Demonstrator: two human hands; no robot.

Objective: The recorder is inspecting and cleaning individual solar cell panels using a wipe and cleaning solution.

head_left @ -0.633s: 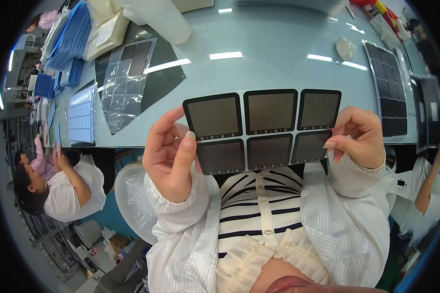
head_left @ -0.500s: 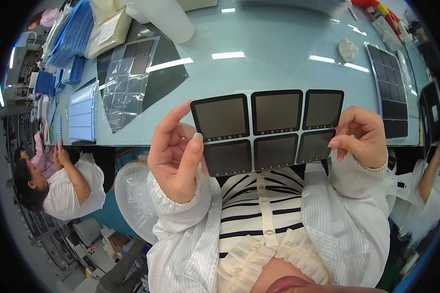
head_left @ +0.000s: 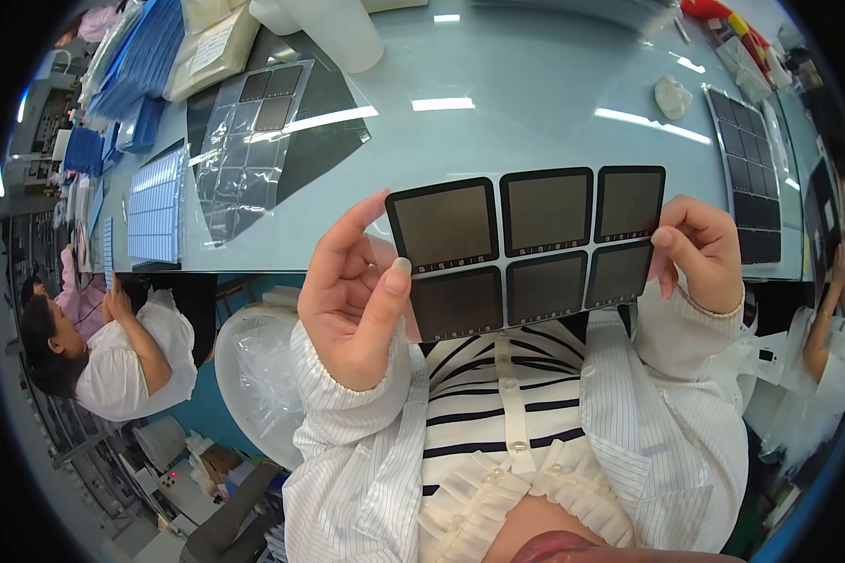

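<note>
A thin clear sheet (head_left: 499,255) carrying several dark rectangular panels with black borders is held up before my chest, above the table's near edge. My left hand (head_left: 357,286) pinches its left edge, thumb on the front face and the other fingers behind. At the right edge, my right hand (head_left: 702,251) grips it between thumb and fingers. The panels sit in two rows, and each has a line of small marks along its lower border. The sheet tilts slightly, its left side lower.
On the glossy table (head_left: 422,141), a clear sheet with a few dark panels (head_left: 253,141) lies on a dark film at left. A panel sheet (head_left: 747,169) lies at right, near a crumpled white wad (head_left: 672,98). Blue packs (head_left: 145,56) stand far left; a co-worker (head_left: 127,352) sits left of a lined bin (head_left: 258,375).
The sheet and my left hand have shifted a little to the right. My right thumb has moved up along the sheet's right edge. My view has turned slightly.
</note>
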